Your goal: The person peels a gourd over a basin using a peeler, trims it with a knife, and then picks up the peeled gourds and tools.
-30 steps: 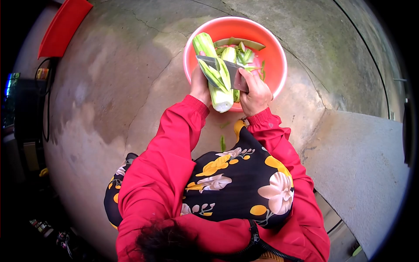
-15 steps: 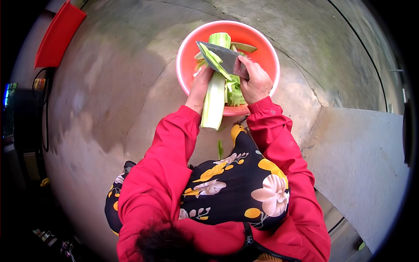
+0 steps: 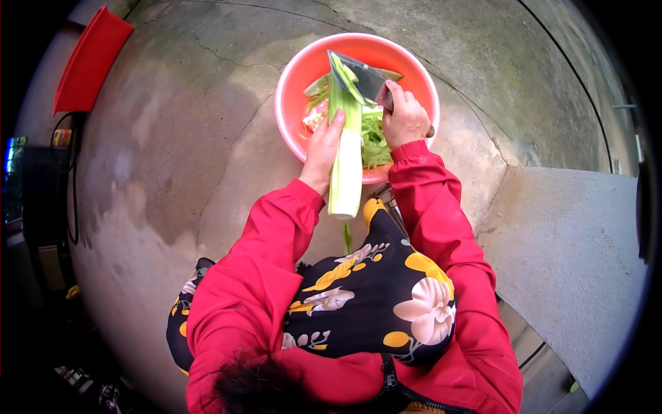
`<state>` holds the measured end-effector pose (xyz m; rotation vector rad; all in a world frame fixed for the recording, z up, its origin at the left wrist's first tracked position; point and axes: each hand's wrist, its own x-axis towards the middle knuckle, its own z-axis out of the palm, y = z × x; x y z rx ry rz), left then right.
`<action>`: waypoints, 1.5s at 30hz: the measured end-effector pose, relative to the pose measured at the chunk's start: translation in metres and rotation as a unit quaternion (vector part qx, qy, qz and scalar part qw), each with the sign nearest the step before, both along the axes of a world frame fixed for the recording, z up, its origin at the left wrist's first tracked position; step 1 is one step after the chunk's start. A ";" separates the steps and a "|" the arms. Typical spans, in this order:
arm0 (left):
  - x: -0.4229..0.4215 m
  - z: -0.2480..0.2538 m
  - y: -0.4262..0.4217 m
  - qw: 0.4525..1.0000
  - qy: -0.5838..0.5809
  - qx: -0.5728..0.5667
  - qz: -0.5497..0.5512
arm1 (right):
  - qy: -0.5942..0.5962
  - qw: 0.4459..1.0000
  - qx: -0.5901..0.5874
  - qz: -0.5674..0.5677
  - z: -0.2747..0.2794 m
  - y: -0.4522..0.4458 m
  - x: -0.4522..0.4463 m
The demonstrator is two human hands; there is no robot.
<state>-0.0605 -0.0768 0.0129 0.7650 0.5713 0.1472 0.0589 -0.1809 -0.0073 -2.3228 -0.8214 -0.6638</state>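
My left hand [image 3: 324, 146] is wrapped round a long pale green vegetable [image 3: 347, 162], whose near end juts out over the rim toward my lap. In my right hand [image 3: 405, 119] is a broad dark knife [image 3: 367, 81], gripped near its brownish handle end. The blade lies across the far end of the vegetable, with green strips of peel on it. Beneath both hands is a pink-red basin [image 3: 290, 90] holding green peelings [image 3: 374, 141] and other pieces. My left palm is hidden behind the vegetable.
A cracked concrete floor [image 3: 158, 159] surrounds the basin, with a green scrap [image 3: 347, 237] on it near my lap. A raised grey slab [image 3: 565, 228] lies at the right. At the upper left is a red object [image 3: 93, 58], beside a dark cable [image 3: 71, 179].
The knife has moved along the vegetable to its far end, carrying peel. The vegetable's near end has come closer to my lap, and it now points almost straight away from me.
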 end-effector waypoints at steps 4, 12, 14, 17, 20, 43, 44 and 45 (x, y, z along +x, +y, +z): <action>0.001 -0.005 -0.001 0.999 -0.013 0.035 -0.030 | 0.094 0.994 -0.023 -0.052 -0.004 -0.012 0.019; -0.001 -0.008 0.001 0.998 0.012 0.065 -0.011 | 0.050 0.992 0.024 0.111 0.013 -0.012 -0.024; -0.005 -0.016 0.001 0.994 0.005 0.106 -0.019 | 0.039 0.993 0.009 0.107 0.012 -0.007 -0.024; 0.000 -0.011 -0.003 0.990 -0.022 0.141 -0.006 | 0.023 0.996 -0.001 0.090 0.003 -0.004 -0.017; 0.002 0.001 -0.007 0.997 -0.007 0.077 0.022 | 0.020 0.997 0.002 0.074 -0.005 -0.004 -0.011; 0.001 0.021 0.038 0.984 -0.108 -0.131 0.063 | 0.309 0.933 0.142 0.115 0.026 -0.038 -0.070; 0.002 0.020 0.040 0.984 -0.107 -0.130 0.066 | 0.290 0.934 0.152 0.146 0.022 -0.039 -0.074; 0.004 0.018 0.044 0.985 -0.096 -0.123 0.079 | 0.264 0.942 0.143 0.151 0.024 -0.039 -0.080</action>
